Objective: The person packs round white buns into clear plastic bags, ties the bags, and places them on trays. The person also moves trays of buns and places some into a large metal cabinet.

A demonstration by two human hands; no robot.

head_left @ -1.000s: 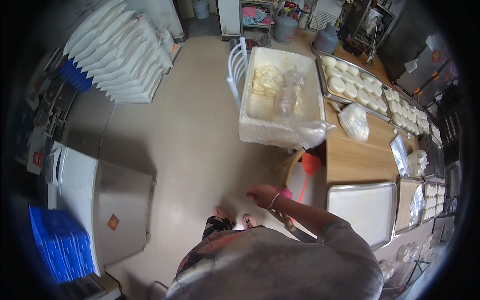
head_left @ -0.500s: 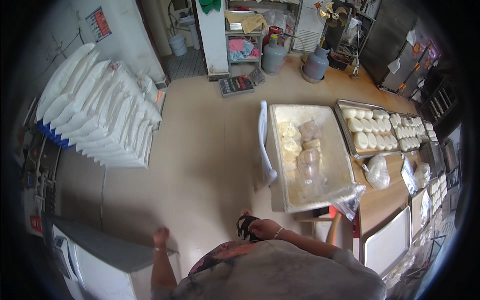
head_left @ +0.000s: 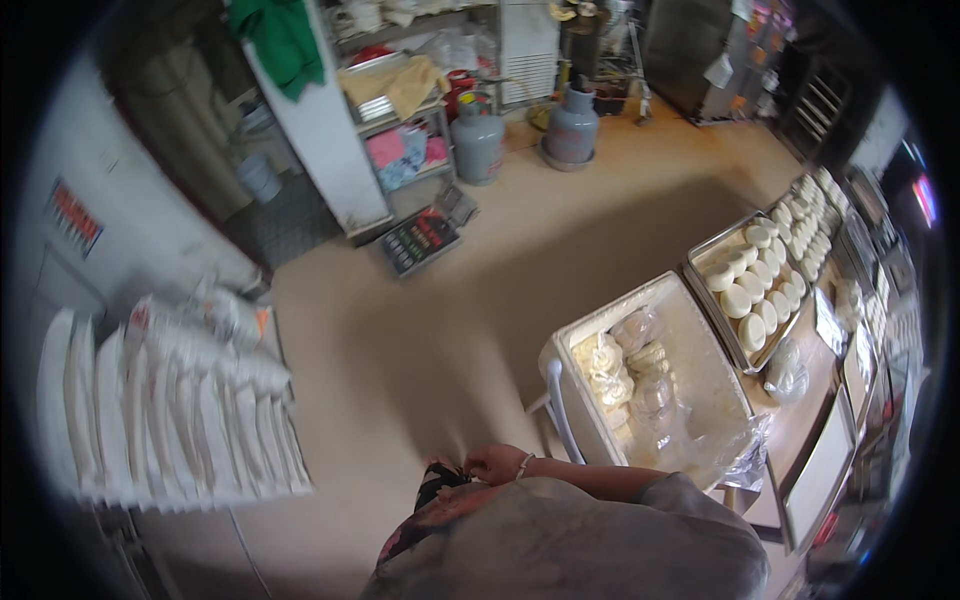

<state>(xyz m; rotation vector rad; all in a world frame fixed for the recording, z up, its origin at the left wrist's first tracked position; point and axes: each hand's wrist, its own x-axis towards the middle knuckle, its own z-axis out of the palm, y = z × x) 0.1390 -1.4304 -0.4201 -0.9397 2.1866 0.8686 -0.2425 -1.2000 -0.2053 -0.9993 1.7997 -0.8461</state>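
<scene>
the right hand (head_left: 490, 464) is hanging by the shirt (head_left: 570, 540) (its grip i cannot tell), near a white box (head_left: 705, 355).

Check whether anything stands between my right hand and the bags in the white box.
Yes: the chair back stands in between, beside the white box, whose raised side also separates your right hand from the bags.

"How many gas cylinders (head_left: 478, 147) are there?"
"Two, plus one bucket (head_left: 260, 180) and one wall poster (head_left: 75, 216)."
"And the rest?"
"One right hand (head_left: 492, 465), one foam box (head_left: 697, 345), one white chair (head_left: 562, 410)."
"Sacks (head_left: 180, 415)?"
"Many, packed too tightly to count."
</scene>
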